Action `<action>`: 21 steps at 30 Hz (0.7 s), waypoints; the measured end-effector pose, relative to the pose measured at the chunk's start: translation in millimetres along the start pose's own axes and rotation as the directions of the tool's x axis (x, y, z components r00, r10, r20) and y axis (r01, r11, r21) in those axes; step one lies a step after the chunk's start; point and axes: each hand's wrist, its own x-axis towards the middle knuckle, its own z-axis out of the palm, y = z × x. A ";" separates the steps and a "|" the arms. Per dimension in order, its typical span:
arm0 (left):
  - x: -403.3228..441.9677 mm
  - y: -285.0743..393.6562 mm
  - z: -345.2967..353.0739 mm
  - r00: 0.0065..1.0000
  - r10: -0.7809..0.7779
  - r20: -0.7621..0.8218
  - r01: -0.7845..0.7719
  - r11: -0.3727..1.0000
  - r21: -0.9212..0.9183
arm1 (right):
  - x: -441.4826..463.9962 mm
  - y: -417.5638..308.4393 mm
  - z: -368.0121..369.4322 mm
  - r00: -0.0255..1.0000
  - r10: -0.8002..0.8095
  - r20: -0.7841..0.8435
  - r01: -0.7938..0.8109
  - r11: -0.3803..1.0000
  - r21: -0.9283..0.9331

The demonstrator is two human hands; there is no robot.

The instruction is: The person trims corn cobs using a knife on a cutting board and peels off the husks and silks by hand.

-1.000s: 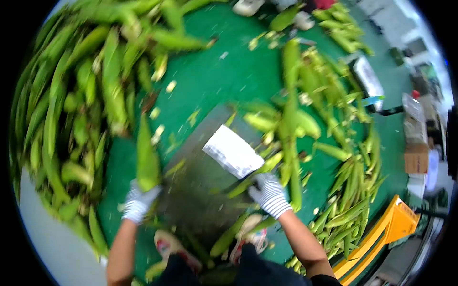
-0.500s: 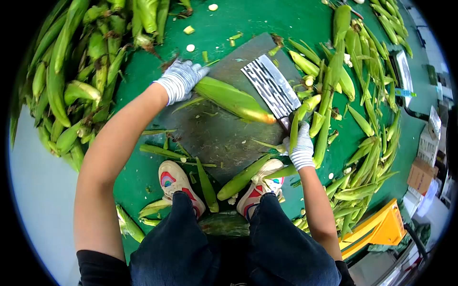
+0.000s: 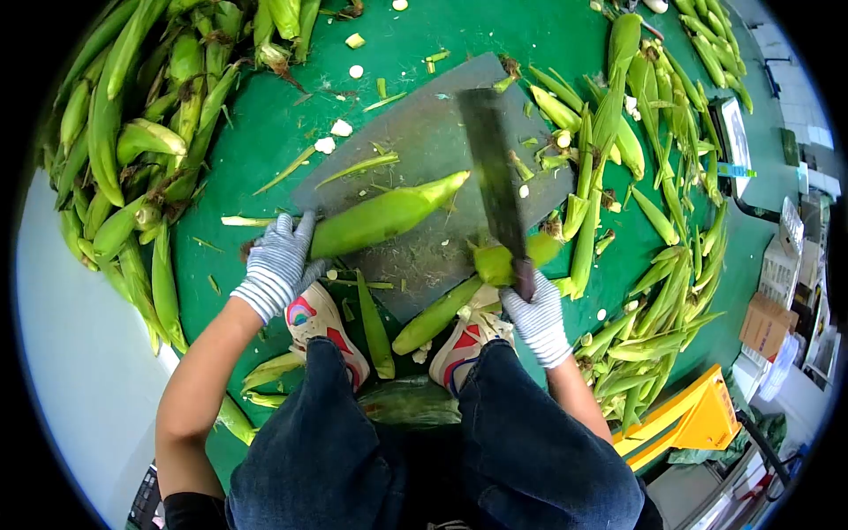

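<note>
Our left hand in a striped grey-and-white knit glove [image 3: 276, 263] is curling around the thick end of a plump, green, husk-wrapped corn ear [image 3: 375, 223], which is slanting over a flat, dark grey board [image 3: 424, 124]. Our right hand in a matching glove [image 3: 539, 320] is wrapping its fingers around the handle of a long, dark-looking cleaver [image 3: 492, 168], blade blurring. The ear is tapering to a paler tip; we are judging it firm, moderately heavy, its smooth husk slightly slippery, and favouring a hold on the thick end.
</note>
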 end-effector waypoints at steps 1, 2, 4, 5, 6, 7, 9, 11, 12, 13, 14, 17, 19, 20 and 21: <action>-2.0 -0.3 5.4 0.999 -0.022 0.049 0.021 1.000 0.024 | -1.9 -9.4 1.9 0.997 0.072 0.012 -0.068 0.970 -0.231; -4.1 -0.8 8.5 0.994 -0.043 0.103 0.037 0.998 0.053 | -1.4 -0.6 10.5 0.996 0.091 0.010 -0.088 0.981 -0.171; -4.0 -1.5 6.2 0.997 -0.039 0.066 0.036 0.998 0.048 | -4.1 -18.8 17.8 1.000 0.023 -0.002 -0.022 0.933 -0.360; 1.5 -1.1 4.7 0.998 -0.037 0.041 0.036 0.999 0.040 | 0.3 -19.3 22.7 0.999 -0.026 -0.024 0.017 0.940 -0.342; 8.7 -2.7 3.6 0.998 -0.028 0.052 0.027 0.999 0.031 | 2.5 -17.0 28.8 0.997 -0.068 -0.042 0.051 0.944 -0.326; 16.5 -5.8 2.5 0.998 -0.019 0.068 0.018 1.000 0.020 | 3.7 -14.8 35.0 0.993 -0.105 -0.059 0.081 0.947 -0.312; 25.4 -8.3 -1.4 0.999 0.030 0.014 -0.031 0.999 0.014 | 25.6 0.4 48.7 1.000 -0.002 -0.020 -0.003 0.961 -0.278; 30.6 -5.6 -8.2 0.999 0.033 -0.002 -0.033 0.999 0.032 | 43.5 6.1 48.4 0.989 0.122 0.078 -0.102 0.970 -0.219; 32.0 -4.4 -9.5 1.000 0.028 -0.005 -0.028 0.999 0.039 | 45.6 -3.2 42.1 0.996 0.069 0.048 -0.057 0.976 -0.208; 34.1 -1.5 -15.9 0.998 0.007 0.062 -0.009 0.999 0.032 | 41.3 -18.2 34.4 0.999 0.025 0.021 -0.020 0.981 -0.194; 35.8 0.6 -18.2 0.998 -0.016 0.068 0.013 0.999 0.044 | 36.5 -36.0 27.7 1.000 -0.016 -0.007 0.015 0.984 -0.176; 33.5 0.1 -11.4 0.999 -0.024 0.030 0.023 0.999 0.041 | 14.5 -122.7 -7.1 0.921 -0.243 -0.304 0.285 0.953 0.102; 35.5 -5.9 -3.1 1.000 0.029 -0.010 -0.028 0.999 0.038 | 18.3 -143.7 -17.5 0.859 -0.271 -0.433 0.419 0.860 0.293; 35.8 -7.0 -1.1 0.999 0.046 -0.026 -0.045 0.998 0.039 | 20.5 -148.6 -12.7 0.817 -0.286 -0.500 0.506 0.771 0.387; 34.9 -6.9 -1.7 0.999 0.039 -0.018 -0.038 0.999 0.030 | 26.1 -113.9 2.2 0.891 -0.296 -0.343 0.352 0.930 0.111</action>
